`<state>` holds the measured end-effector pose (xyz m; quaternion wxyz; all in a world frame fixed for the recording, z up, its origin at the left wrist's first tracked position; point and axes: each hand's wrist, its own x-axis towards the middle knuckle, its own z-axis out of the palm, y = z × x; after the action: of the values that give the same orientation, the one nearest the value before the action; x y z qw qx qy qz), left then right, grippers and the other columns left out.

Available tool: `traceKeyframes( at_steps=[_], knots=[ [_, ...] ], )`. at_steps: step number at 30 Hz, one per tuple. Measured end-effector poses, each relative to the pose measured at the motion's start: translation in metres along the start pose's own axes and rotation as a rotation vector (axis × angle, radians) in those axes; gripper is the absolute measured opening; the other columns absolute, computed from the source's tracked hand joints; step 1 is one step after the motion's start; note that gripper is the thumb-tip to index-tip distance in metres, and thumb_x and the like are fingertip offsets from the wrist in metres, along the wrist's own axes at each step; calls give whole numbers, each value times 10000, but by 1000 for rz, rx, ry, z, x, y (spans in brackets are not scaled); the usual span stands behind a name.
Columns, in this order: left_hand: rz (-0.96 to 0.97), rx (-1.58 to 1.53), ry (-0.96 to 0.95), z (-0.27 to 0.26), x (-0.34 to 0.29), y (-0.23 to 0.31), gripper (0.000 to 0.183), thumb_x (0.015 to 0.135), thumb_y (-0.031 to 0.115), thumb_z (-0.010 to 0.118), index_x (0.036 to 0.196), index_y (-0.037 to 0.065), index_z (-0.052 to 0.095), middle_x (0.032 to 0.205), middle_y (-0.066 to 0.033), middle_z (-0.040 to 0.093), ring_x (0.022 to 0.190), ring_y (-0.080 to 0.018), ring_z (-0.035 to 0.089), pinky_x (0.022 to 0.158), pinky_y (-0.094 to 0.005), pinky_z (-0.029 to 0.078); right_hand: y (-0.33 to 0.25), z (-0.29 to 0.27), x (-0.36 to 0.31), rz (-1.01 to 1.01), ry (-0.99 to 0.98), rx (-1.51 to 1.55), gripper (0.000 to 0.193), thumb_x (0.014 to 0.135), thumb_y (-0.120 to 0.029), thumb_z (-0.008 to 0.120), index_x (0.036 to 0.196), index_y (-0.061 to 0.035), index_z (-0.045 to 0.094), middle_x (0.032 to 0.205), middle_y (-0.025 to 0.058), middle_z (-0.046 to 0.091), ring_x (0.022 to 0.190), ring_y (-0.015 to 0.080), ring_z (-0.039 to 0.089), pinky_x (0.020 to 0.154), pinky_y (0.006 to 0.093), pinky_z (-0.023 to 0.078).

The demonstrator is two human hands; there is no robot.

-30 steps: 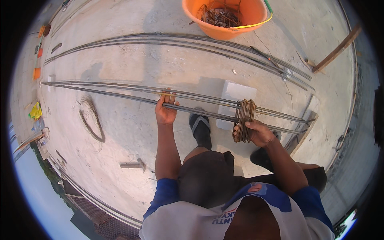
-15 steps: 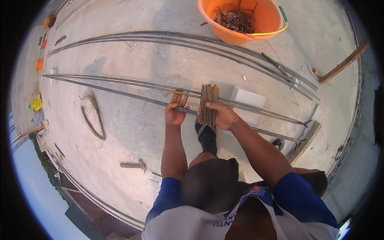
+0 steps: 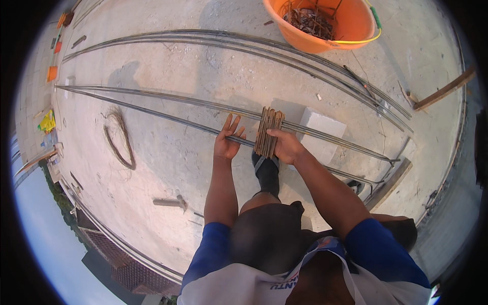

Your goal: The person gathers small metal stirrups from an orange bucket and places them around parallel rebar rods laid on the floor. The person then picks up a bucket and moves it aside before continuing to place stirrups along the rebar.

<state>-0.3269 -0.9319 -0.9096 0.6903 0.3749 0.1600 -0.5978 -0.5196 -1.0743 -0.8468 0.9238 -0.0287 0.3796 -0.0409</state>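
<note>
A bundle of rusty rebar stirrups [image 3: 268,133] is packed tightly together around long steel bars [image 3: 190,104] in front of me. My right hand [image 3: 287,147] grips the bundle from its right side, thumb over the near face. To the left, my left hand [image 3: 229,141] is open, its fingers apart, close by the nearest long bar [image 3: 175,120]; whether it touches that bar I cannot tell. Under the bars, just right of the stirrups, is a white block [image 3: 324,128].
Farther off, more long bars [image 3: 223,41] lie on the concrete floor, below an orange bucket [image 3: 310,44] of scrap wire. A wire coil [image 3: 118,145] and a hammer [image 3: 171,202] lie at left. Timber [image 3: 389,185] lies by the bars' right ends.
My left hand's fingers have spread and come away from the far bars. The right hand keeps its grip on the stirrups. The whole view has shifted slightly.
</note>
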Motion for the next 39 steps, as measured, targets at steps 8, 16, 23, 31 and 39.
traceKeyframes(
  at_steps=[8,16,23,31,39],
  knots=[
    [-118,107,396,-7,-16,9,501,929,294,549,1397,137,462,1336,-105,548,963,-260,615,842,-425,503,-36,-3,-49,0,226,-1457,520,856,-282,663,1265,1,511,1143,153,603,1099,255,585,943,438,460],
    [432,1870,464,96,-63,24,598,799,409,709,1249,53,541,1118,-165,621,1025,-337,585,864,-437,462,-11,-13,-72,-586,387,-2148,859,783,-446,724,1435,-39,340,1491,235,264,1381,375,284,1127,547,211],
    [736,2276,-312,119,-32,-73,747,853,528,595,1437,100,412,1506,-157,344,1445,-354,198,1137,-611,102,1,-24,-87,-445,381,-2391,1022,735,-597,704,1483,-51,272,1550,239,155,1455,405,111,1116,656,105],
    [761,2430,-277,99,-7,-82,623,914,403,536,1458,135,391,1534,-59,326,1436,-270,244,1140,-607,117,-9,-61,-92,-516,442,-2425,989,731,-670,652,1471,-96,335,1552,228,167,1450,426,105,1093,696,100],
    [678,2688,163,52,-7,31,601,950,363,481,1502,200,306,1569,1,257,1460,-293,169,1141,-619,103,-9,-60,-94,-526,434,-2429,926,758,-654,633,1462,-117,362,1545,229,189,1441,422,141,1081,707,114]
  ],
)
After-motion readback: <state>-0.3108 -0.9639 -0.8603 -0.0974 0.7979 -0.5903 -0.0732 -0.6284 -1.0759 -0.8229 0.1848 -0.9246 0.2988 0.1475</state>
